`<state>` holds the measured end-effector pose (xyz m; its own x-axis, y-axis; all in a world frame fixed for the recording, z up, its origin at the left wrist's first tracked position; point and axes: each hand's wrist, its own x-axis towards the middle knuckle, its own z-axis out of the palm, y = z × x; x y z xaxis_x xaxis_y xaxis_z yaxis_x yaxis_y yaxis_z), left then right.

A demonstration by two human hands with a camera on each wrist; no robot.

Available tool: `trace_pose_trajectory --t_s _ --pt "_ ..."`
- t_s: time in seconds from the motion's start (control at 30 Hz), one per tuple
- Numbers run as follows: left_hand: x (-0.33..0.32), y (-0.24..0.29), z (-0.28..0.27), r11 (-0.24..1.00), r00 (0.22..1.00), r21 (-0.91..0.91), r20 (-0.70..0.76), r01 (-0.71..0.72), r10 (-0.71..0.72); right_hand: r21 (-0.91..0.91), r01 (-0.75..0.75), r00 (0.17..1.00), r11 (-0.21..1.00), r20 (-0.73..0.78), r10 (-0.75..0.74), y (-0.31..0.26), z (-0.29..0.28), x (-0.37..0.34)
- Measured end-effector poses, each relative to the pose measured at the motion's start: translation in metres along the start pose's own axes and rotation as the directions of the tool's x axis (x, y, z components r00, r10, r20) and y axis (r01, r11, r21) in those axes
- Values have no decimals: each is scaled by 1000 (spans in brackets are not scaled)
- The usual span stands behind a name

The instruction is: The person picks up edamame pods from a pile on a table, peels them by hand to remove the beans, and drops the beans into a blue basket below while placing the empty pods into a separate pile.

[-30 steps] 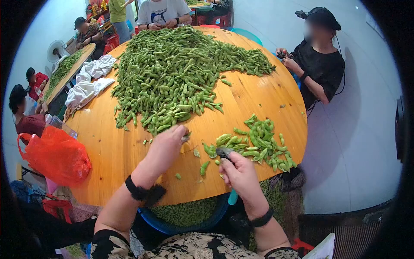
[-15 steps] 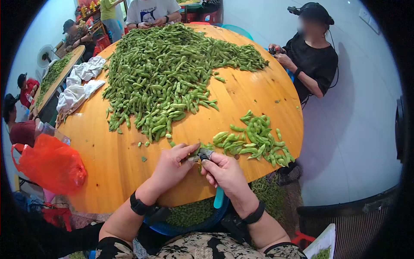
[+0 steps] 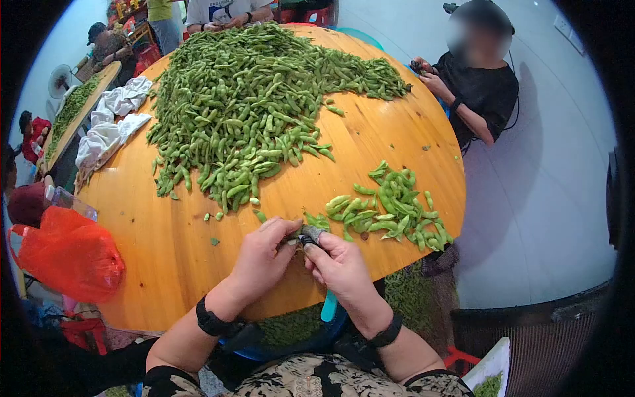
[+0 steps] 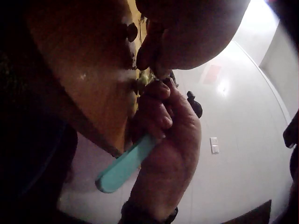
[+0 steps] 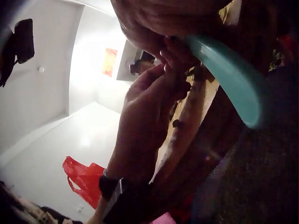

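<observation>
Smooth turquoise handle (image 3: pixel 329 307) points to six o'clock from my curled right hand (image 3: pixel 344 266); my bent left hand (image 3: pixel 263 257) pinches small pale-green piece (image 4: pixel 144 78).

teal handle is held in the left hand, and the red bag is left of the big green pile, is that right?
Not quite: the head view shows the teal handle in the right hand. The red bag is left of the big green pile.
</observation>
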<state>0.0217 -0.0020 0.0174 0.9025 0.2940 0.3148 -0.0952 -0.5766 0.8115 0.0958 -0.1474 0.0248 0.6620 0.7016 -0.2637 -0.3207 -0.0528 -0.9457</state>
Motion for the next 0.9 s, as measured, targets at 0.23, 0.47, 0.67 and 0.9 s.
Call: trace_pose_trajectory --t_s 0.23,0.47,0.67,0.9 --pt "1 0 -3 982 995 -163 50 94 -87 60 1 1000 998 -31 1 1 4 -3" --pt "1 -1 -3 974 992 -195 61 116 -106 47 -26 998 999 -51 28 2 4 -1" --pt "0 -7 -6 880 957 -377 155 288 -247 115 -55 998 992 -14 57 2 -1 4" --pt "7 5 -18 651 856 -555 328 518 -400 192 -120 992 974 50 113 -6 -7 3"
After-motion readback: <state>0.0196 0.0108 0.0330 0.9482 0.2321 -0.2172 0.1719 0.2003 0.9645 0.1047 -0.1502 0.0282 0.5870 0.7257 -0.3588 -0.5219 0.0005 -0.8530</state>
